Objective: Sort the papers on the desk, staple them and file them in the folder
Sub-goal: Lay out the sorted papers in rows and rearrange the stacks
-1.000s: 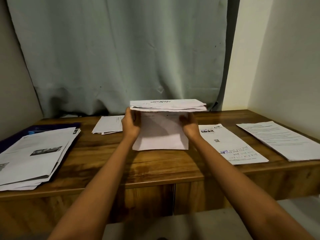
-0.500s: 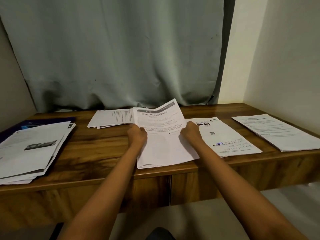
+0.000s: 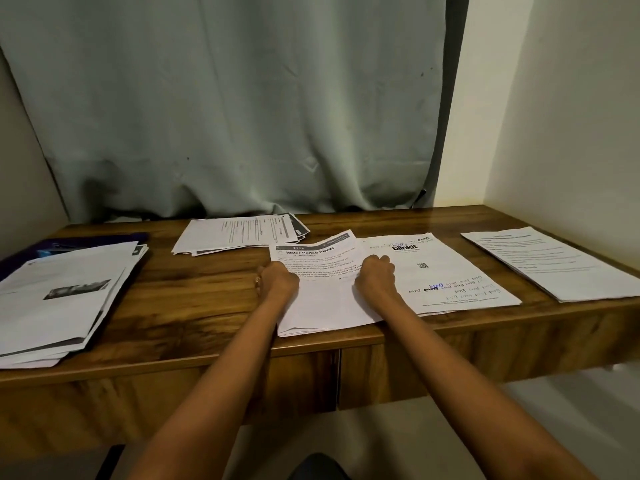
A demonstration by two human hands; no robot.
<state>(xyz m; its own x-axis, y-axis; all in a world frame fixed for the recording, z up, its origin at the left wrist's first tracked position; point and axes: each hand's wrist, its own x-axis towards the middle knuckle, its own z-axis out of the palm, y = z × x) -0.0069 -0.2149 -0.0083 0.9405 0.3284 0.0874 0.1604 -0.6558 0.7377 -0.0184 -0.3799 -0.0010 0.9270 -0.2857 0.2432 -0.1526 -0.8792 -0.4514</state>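
Paper stack (image 3: pixel 323 303) sitting between fingers (image 3: pixel 381 263); left hand (image 3: pixel 277 280), right hand (image 3: pixel 375 278) clamping its sides, likely squaring sheets for stapling.

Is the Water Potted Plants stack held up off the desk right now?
No: the Water Potted Plants stack lies flat on the desk, with the left hand and right hand at its side edges.

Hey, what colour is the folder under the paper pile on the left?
Dark blue, edging toward purple; the folder shows best in the head view.
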